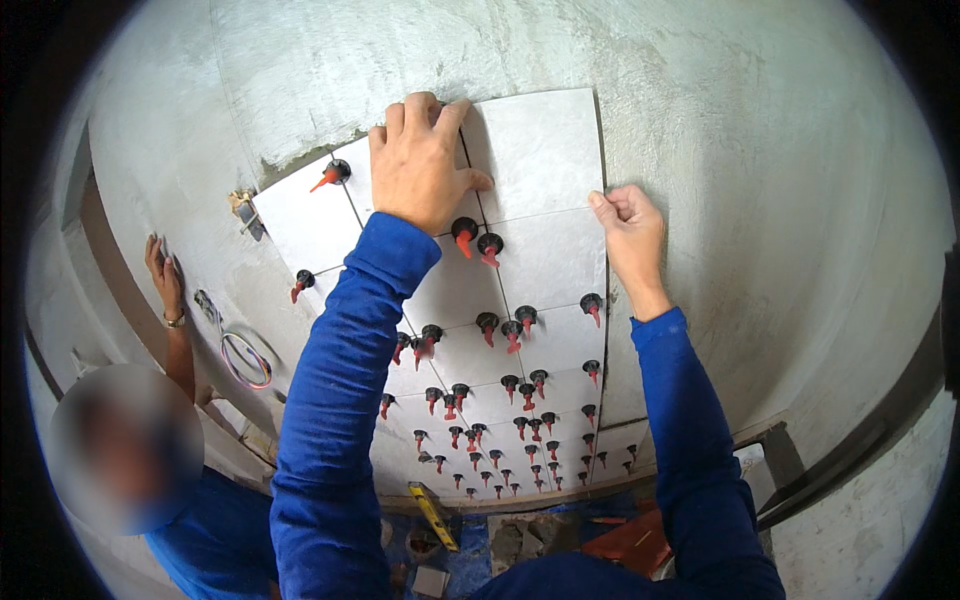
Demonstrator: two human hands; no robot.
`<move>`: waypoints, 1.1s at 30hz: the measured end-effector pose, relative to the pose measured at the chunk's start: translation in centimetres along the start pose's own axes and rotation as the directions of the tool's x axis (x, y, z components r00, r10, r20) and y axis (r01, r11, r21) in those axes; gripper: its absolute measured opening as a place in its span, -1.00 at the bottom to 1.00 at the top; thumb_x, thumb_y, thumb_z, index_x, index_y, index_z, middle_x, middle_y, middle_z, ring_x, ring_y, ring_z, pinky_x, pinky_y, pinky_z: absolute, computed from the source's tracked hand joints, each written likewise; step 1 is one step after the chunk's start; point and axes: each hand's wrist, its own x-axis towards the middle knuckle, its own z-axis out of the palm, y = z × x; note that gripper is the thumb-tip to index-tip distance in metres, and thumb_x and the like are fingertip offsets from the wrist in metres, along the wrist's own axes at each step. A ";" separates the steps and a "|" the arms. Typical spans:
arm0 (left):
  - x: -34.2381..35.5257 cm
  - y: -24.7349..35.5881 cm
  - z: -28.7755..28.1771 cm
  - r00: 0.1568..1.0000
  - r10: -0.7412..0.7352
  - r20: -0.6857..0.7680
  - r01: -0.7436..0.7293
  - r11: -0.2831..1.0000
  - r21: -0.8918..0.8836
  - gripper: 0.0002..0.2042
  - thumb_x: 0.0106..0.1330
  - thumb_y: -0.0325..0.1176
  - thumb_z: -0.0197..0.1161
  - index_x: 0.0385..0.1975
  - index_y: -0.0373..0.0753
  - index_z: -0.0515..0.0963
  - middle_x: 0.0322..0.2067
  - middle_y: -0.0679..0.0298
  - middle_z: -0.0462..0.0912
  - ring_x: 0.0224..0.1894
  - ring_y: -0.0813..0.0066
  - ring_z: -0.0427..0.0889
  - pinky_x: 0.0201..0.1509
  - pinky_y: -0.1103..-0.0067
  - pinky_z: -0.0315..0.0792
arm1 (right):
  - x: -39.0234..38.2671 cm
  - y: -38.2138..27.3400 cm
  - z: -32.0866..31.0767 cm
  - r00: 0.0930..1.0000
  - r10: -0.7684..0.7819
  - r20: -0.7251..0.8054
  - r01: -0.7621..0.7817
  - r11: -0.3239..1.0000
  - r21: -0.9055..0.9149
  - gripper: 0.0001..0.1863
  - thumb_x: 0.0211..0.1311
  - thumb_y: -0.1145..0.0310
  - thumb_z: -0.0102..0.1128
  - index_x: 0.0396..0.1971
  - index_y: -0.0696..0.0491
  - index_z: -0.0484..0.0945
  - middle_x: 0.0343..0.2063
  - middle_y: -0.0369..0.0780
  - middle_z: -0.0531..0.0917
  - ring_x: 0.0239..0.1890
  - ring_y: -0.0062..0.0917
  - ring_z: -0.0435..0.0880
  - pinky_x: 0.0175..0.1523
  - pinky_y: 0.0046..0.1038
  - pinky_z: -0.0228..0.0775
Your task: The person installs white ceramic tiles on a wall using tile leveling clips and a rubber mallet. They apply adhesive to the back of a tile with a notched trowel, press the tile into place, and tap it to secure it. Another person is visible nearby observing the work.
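Observation:
Pale grey wall tiles [455, 295] cover the wall in front of me, with thin joints between them. At the top right of the tiling is one tile [540, 150] whose top and right edges border bare plaster. My left hand [420, 165] is bent over the top edge beside this tile's left joint, thumb stretched across the tile's face; its fingertips are partly hidden. My right hand [635, 240] has curled fingers and its thumb against the tiling's right edge, pinching there. Black round levelling clips with red handles [464, 237] sit along the joints below.
At left, a co-worker in blue [215, 530] rests a hand [165, 275] on the wall. Coiled hoses [245, 360] and a small fitting [246, 213] stick out from the plaster. Below lie a yellow spirit level [433, 517], a small square tile [431, 582] and a reddish sheet [630, 548].

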 end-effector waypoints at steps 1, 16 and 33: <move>0.0 0.0 0.0 1.000 0.002 0.002 -0.002 1.000 0.003 -0.16 -0.25 -0.13 0.74 0.21 -0.06 0.62 0.10 0.22 0.54 0.19 0.17 0.46 0.25 0.25 0.33 | 0.0 0.0 0.0 1.000 0.006 0.000 -0.006 1.000 0.017 -0.77 0.29 0.35 0.49 -0.32 0.21 0.67 -0.50 -0.23 0.71 -0.44 -0.61 0.64 -0.29 -0.50 0.49; 0.0 -0.4 0.7 1.000 0.022 -0.003 -0.022 0.998 0.059 -0.11 -0.28 -0.05 0.76 0.24 0.00 0.61 0.16 0.22 0.52 0.24 0.16 0.44 0.30 0.23 0.34 | 0.2 -0.7 -0.6 0.996 0.051 0.073 -0.050 0.999 -0.022 -0.77 0.35 0.34 0.45 -0.34 0.20 0.64 -0.51 -0.33 0.67 -0.45 -0.74 0.53 -0.33 -0.59 0.39; 0.7 0.2 0.4 0.995 -0.061 -0.074 0.061 0.998 -0.010 -0.32 -0.24 -0.01 0.73 0.03 -0.01 0.76 0.09 0.24 0.53 0.20 0.18 0.39 0.28 0.20 0.22 | 0.5 -2.9 -1.4 0.998 0.005 0.062 0.004 0.990 -0.142 -0.77 0.31 0.33 0.47 -0.28 0.18 0.65 -0.49 -0.30 0.63 -0.42 -0.65 0.51 -0.28 -0.52 0.39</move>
